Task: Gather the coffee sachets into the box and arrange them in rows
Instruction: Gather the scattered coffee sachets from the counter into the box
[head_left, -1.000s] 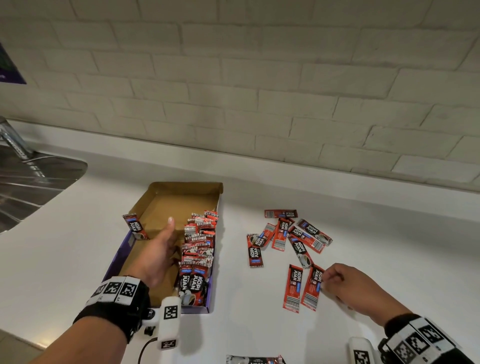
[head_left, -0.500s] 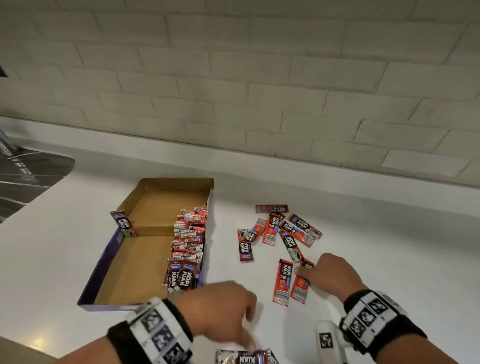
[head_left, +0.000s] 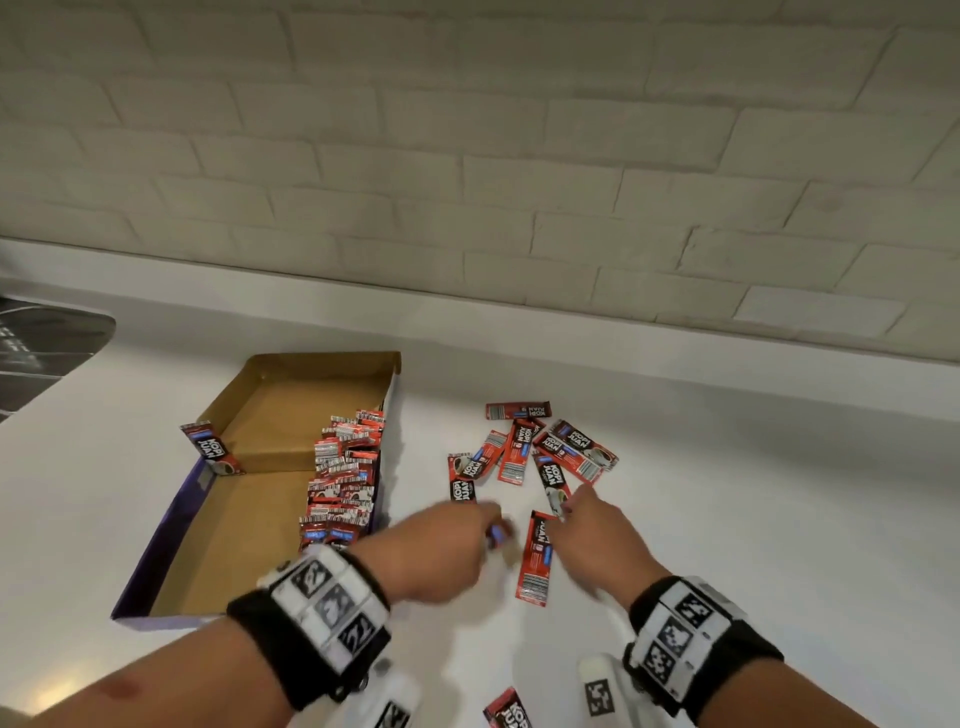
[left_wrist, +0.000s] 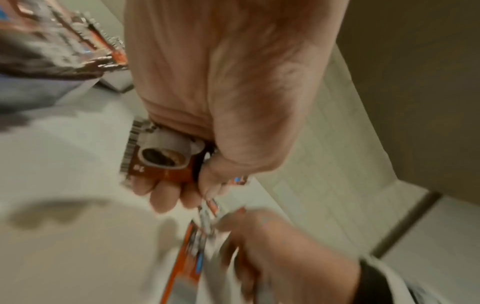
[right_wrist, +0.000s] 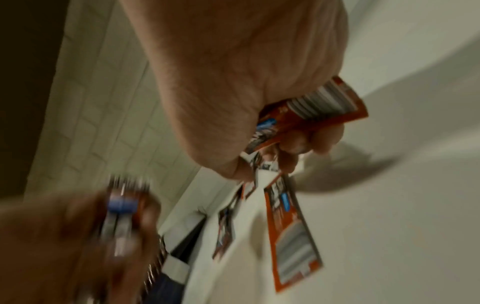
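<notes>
An open cardboard box (head_left: 322, 359) lies on the white counter, with a row of red coffee sachets (head_left: 345, 478) along its right wall and one sachet (head_left: 210, 449) leaning on its left wall. Loose sachets (head_left: 540, 452) lie scattered to the right of the box. My left hand (head_left: 488, 525) hovers right of the box and grips a sachet (left_wrist: 161, 162). Close beside it, my right hand (head_left: 569, 506) grips another sachet (right_wrist: 311, 111). One sachet (head_left: 535, 558) lies flat on the counter between the two hands.
A further sachet (head_left: 506, 712) lies at the counter's near edge between my wrists. A metal sink (head_left: 41, 348) sits at the far left. A brick wall (head_left: 467, 156) closes off the back of the counter.
My left hand left the box, took a sachet from the near edge and rose to the right, beside the right hand. The right hand took hold of one of the two sachets under it.
</notes>
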